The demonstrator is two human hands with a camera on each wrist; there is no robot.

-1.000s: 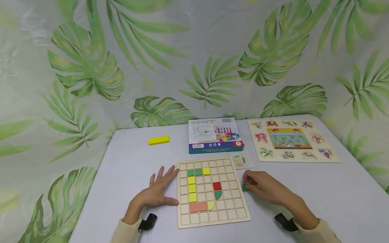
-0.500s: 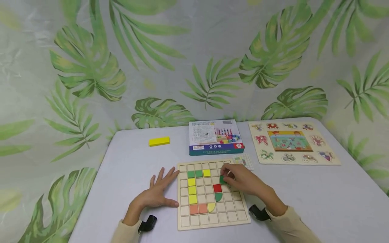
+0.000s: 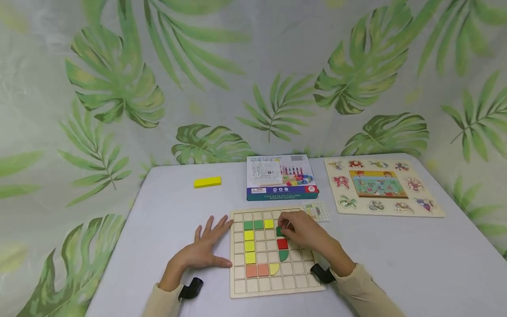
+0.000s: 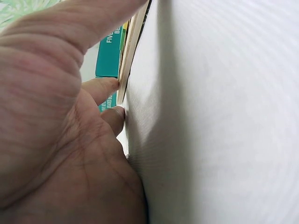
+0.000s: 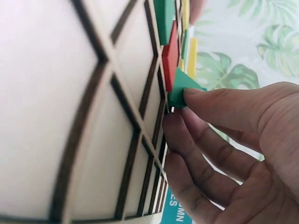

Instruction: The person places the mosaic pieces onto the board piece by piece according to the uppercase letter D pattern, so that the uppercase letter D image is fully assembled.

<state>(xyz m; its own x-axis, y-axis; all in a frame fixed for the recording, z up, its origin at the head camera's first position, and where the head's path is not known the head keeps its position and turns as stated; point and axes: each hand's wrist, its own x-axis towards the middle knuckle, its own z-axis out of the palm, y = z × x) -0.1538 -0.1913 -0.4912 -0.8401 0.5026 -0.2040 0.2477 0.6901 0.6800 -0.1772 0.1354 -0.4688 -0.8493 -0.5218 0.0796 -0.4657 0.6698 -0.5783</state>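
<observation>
A wooden grid board [image 3: 289,281] lies on the table, with green, yellow and salmon square tiles in some cells. My left hand [image 3: 203,252] rests at its left edge, fingers spread and thumb tip touching the rim. In the right wrist view my right hand [image 5: 229,140] pinches a green tile [image 5: 180,89] between thumb and fingers, tilted over the board. The tile is just beyond the red square tile [image 3: 282,244]. Below the red one sits a green quarter-round tile [image 3: 283,255], and a pale yellow quarter-round tile [image 3: 274,269] ends the salmon row.
Behind the board stands a toy box [image 3: 282,178], with a small pattern card [image 3: 320,212] partly beside the board's upper right corner. A sea-animal puzzle board [image 3: 340,169] lies at the back right. At the back left is a yellow block [image 3: 207,182].
My right hand has carried the green tile from right of the board leftward over it, to the cell above the red tile. My left hand has stayed at the left edge.
</observation>
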